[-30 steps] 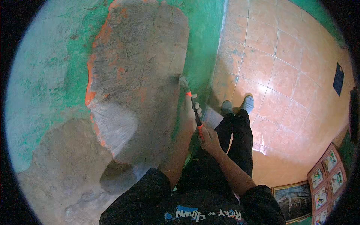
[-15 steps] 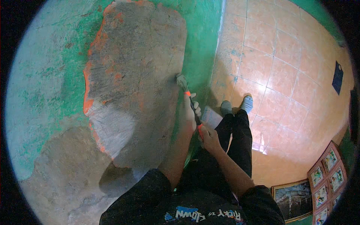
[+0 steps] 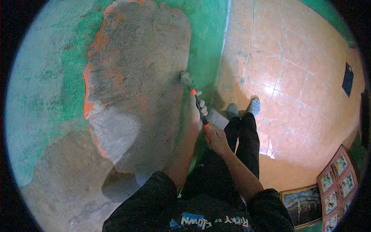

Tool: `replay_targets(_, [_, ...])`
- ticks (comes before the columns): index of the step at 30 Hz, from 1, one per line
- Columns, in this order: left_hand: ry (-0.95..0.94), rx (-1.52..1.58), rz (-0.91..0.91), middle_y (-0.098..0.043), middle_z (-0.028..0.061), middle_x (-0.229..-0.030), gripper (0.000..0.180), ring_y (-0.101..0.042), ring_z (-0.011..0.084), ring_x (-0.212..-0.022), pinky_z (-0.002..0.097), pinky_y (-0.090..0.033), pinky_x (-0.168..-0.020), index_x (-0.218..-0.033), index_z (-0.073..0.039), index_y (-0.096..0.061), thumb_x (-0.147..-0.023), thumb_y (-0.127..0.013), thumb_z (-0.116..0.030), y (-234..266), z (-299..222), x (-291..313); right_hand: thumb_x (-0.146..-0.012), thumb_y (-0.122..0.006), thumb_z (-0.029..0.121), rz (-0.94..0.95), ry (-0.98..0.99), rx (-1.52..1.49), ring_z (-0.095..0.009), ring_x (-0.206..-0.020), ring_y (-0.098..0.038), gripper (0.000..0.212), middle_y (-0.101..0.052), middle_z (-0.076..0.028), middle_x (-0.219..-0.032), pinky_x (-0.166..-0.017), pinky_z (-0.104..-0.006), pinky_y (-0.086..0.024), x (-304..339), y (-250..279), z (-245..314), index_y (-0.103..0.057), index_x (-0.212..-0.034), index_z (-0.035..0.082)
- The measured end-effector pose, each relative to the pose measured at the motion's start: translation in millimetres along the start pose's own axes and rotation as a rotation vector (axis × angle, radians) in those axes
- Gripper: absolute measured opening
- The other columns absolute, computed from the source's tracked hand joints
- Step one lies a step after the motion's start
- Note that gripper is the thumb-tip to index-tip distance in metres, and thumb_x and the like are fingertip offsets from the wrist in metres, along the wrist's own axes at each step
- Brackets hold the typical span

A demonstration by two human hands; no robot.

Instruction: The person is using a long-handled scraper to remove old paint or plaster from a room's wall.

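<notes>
Both hands hold a long-handled scraper (image 3: 198,104) with a black and orange handle. My left hand (image 3: 195,110), its fingers pale, wraps the middle of the handle below the head. Lower down, my right hand (image 3: 218,140) is closed round the orange end. The grey scraper head (image 3: 186,79) is at the right part of a bare grey patch (image 3: 148,73) on the green wall (image 3: 65,65); whether its edge touches the surface I cannot tell. Orange remnants and a ragged orange rim mark the patch's left side.
To the right lies the orange tiled floor (image 3: 293,77), where my feet in grey socks (image 3: 254,106) stand. A pale flat object (image 3: 217,119) is beside my legs. Framed pictures (image 3: 301,205) are at the lower right, and a dark flat piece (image 3: 348,80) lies at the far right.
The scraper head has shifted slightly up along the patch, and both hands have moved a little with it. Their grip looks the same.
</notes>
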State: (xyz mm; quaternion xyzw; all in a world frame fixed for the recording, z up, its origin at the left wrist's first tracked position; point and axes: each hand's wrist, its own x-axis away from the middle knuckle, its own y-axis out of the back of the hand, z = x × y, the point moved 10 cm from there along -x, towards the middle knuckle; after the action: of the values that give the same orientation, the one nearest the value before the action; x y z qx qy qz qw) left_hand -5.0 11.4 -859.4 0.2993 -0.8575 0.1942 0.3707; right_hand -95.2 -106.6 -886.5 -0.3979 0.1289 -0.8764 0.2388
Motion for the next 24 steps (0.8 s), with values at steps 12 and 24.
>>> replay_targets(12, [0.026, 0.009, 0.019, -0.044, 0.0001, -0.073, 0.045, -0.042, 0.0107, -0.058, 0.0277, -0.036, -0.053, -0.123, -0.004, -0.049, -0.106, -0.041, -0.045, -11, -14, -1, -0.104, -0.046, 0.035, 0.018, 0.105, 0.007, -0.017, -0.082, -0.057, 0.051, -0.062, -0.01, -0.105, -0.073, -0.0302, -0.049, -9, 1, 17, -0.05, -0.14, -0.002])
replay_targets(24, [0.069, 0.095, 0.008, -0.043, 0.0007, -0.069, 0.039, -0.04, 0.0137, -0.056, 0.0295, -0.035, -0.053, -0.119, -0.008, -0.051, -0.106, -0.041, -0.043, -11, -26, -11, -0.104, -0.042, 0.047, 0.097, -0.039, -0.097, -0.011, -0.07, -0.053, 0.064, -0.059, -0.002, -0.083, -0.064, -0.0283, -0.046, -1, 0, 17, -0.047, -0.142, -0.003])
